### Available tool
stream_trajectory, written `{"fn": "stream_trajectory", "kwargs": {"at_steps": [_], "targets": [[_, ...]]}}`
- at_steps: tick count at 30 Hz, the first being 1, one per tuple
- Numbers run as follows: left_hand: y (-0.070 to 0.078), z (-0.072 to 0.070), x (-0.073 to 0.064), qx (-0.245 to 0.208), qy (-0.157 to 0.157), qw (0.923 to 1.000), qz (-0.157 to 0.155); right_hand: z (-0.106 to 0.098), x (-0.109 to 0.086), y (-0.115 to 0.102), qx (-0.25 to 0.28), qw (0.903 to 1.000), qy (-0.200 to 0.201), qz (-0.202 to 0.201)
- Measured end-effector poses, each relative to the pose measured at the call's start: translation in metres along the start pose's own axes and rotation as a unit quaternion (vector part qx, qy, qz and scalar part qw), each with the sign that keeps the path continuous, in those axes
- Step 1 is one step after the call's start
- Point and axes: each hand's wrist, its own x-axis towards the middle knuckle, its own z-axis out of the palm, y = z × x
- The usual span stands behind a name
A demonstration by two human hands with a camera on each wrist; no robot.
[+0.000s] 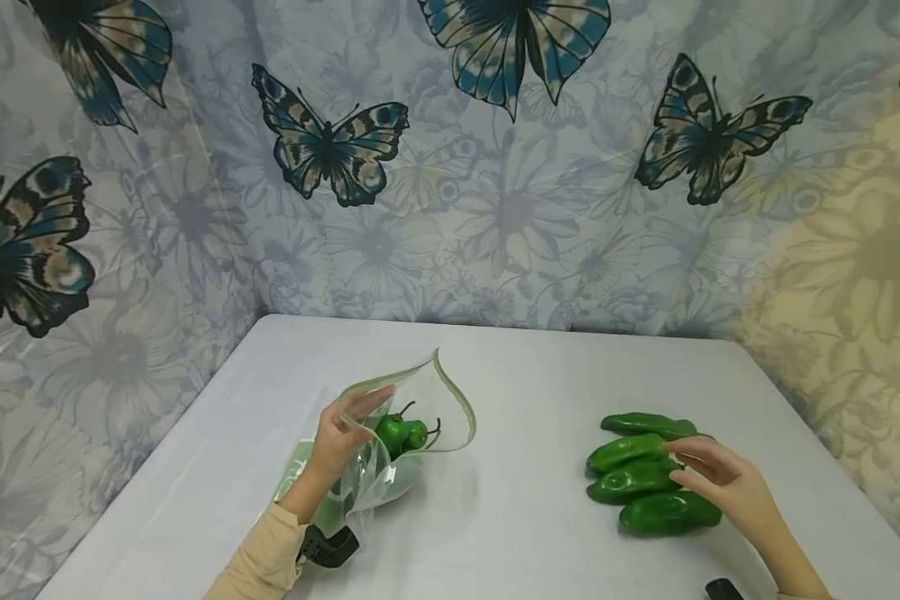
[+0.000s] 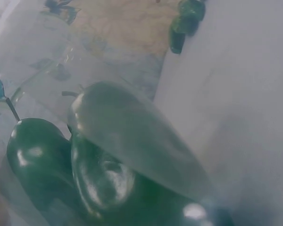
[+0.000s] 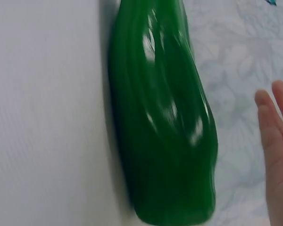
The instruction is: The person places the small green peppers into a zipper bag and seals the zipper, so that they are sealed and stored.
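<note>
My left hand [image 1: 337, 442] grips a clear plastic bag [image 1: 397, 485] by its side, thumb near the green-edged mouth, which gapes open. Inside the bag lie green peppers [image 1: 392, 433] with their stems pointing up and right; the left wrist view shows two of these peppers [image 2: 35, 160] close up through the plastic. On the right, several long green peppers [image 1: 670, 512] lie stacked in a row on the table. Over their right ends hovers my right hand [image 1: 727, 483], thumb and fingers apart and holding nothing. One glossy pepper [image 3: 165, 122] fills the middle of the right wrist view.
A white-covered table [image 1: 525, 508] carries everything. Behind it and along the sides hangs a floral cloth [image 1: 517, 208] printed with butterflies. A stretch of table separates the bag from the loose peppers.
</note>
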Motion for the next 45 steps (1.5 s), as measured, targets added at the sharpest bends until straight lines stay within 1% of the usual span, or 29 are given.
{"fn": "stream_trajectory", "kwargs": {"at_steps": [6, 11, 17, 19, 22, 25, 27, 30, 33, 35, 38, 42, 45], "targets": [[-0.001, 0.000, 0.003, -0.007, 0.004, 0.9998, -0.019, -0.010, -0.008, 0.006, -0.021, 0.9993, -0.020, 0.023], [-0.002, 0.001, 0.004, -0.019, -0.001, 0.9996, -0.022, -0.023, -0.018, 0.010, -0.071, 0.9953, -0.049, 0.043], [-0.004, 0.001, 0.005, -0.019, -0.009, 0.9997, -0.014, -0.050, -0.031, 0.018, -0.110, 0.9859, -0.047, 0.117], [-0.004, 0.001, 0.005, -0.020, -0.010, 0.9997, -0.008, -0.055, -0.034, 0.021, -0.113, 0.9821, -0.061, 0.138], [-0.005, 0.001, 0.004, -0.013, -0.009, 0.9999, 0.002, -0.058, -0.036, 0.025, -0.111, 0.9773, -0.094, 0.154], [-0.004, 0.000, 0.003, -0.012, -0.005, 0.9999, 0.000, -0.058, -0.037, 0.027, -0.100, 0.9731, -0.130, 0.162], [-0.004, 0.000, 0.003, -0.010, -0.002, 0.9999, -0.002, -0.058, -0.036, 0.028, -0.087, 0.9713, -0.148, 0.165], [-0.004, 0.000, 0.002, -0.009, -0.001, 1.0000, -0.003, -0.058, -0.035, 0.030, -0.051, 0.9684, -0.174, 0.171], [-0.004, -0.001, 0.002, -0.012, -0.001, 0.9999, -0.005, -0.058, -0.034, 0.032, -0.033, 0.9640, -0.196, 0.176], [-0.004, -0.001, 0.001, -0.014, 0.000, 0.9999, -0.007, -0.056, -0.032, 0.033, -0.035, 0.9622, -0.207, 0.174], [-0.004, -0.002, 0.000, -0.015, 0.004, 0.9998, -0.012, -0.053, -0.029, 0.033, -0.064, 0.9613, -0.214, 0.161], [-0.004, -0.003, -0.001, -0.009, 0.008, 0.9998, -0.018, -0.049, -0.025, 0.031, -0.120, 0.9564, -0.209, 0.165], [-0.003, -0.003, -0.001, -0.009, 0.009, 0.9998, -0.018, -0.047, -0.024, 0.027, -0.170, 0.9467, -0.202, 0.185]]}}
